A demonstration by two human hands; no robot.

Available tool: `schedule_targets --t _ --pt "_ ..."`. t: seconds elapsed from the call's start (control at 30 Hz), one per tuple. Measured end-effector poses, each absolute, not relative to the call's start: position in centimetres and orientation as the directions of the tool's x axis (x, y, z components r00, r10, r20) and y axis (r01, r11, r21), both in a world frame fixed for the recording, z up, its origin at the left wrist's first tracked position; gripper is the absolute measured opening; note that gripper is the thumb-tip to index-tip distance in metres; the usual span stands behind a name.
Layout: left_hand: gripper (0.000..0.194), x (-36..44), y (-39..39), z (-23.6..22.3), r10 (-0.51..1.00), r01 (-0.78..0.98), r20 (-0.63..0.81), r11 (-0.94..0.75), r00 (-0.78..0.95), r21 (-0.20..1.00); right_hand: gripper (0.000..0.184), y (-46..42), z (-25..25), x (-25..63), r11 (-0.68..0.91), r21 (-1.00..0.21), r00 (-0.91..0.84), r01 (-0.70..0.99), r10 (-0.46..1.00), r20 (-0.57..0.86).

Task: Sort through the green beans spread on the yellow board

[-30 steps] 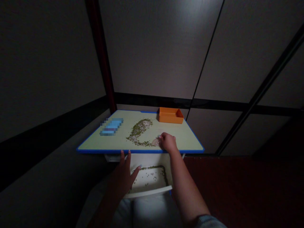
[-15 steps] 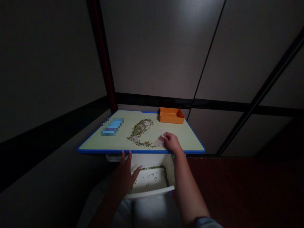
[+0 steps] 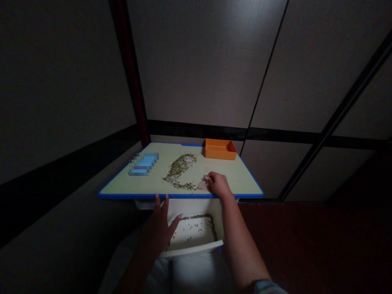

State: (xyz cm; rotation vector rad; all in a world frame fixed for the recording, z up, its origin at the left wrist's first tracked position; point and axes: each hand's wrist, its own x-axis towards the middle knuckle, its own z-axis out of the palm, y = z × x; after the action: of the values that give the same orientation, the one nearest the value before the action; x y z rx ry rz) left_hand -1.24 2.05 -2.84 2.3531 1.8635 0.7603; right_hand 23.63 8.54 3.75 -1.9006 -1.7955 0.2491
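My right hand [image 3: 218, 184] is closed, its fingers pinching a clear flat piece with reddish marks [image 3: 202, 185]. It looks like a protractor or set square, but most of it is hidden by the hand. The piece is low over or against the tabletop, at the near right end of a curved spread of small green beans, like mung beans [image 3: 179, 168]. My left hand [image 3: 161, 226] has its fingers apart. Two fingertips reach the table's front edge, and the thumb lies over the open white drawer [image 3: 191, 248]. More beans lie in the drawer, many along its back and right walls.
The pale green tabletop [image 3: 232, 175] has a blue rim. An orange open box [image 3: 220, 154] stands at its back right, and a blurred-out blue object [image 3: 143, 164] lies at the left. Dark panels [image 3: 196, 61] rise behind the table.
My right hand has shifted slightly left with the clear piece, closer to the beans. The left hand stays at the drawer and table edge. The view has moved a little.
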Motion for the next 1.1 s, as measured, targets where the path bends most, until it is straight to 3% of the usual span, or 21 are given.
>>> schedule_targets --t 0.17,0.33,0.67,1.1 --pt "0.074 -1.4 2.2 -3.0 0.920 0.899 0.359 -0.285 0.158 0.332 0.020 8.8 3.5 24.2 -0.049 -0.517 0.212 0.855 0.942 0.261" --pt "0.073 -1.3 2.1 -2.8 0.926 0.896 0.350 -0.273 0.145 0.351 0.021 8.4 3.9 24.3 -0.251 -0.439 0.371 0.863 0.904 0.212" --pt "0.072 -1.2 2.0 -2.7 0.932 0.898 0.336 -0.261 0.139 0.353 0.022 7.9 4.5 23.8 -0.200 -0.399 0.272 0.895 0.953 0.132" --pt "0.071 -1.1 2.1 -2.8 0.935 0.900 0.328 -0.255 0.135 0.354 0.020 7.8 4.6 23.3 -0.147 -0.297 0.201 0.944 0.966 0.163"
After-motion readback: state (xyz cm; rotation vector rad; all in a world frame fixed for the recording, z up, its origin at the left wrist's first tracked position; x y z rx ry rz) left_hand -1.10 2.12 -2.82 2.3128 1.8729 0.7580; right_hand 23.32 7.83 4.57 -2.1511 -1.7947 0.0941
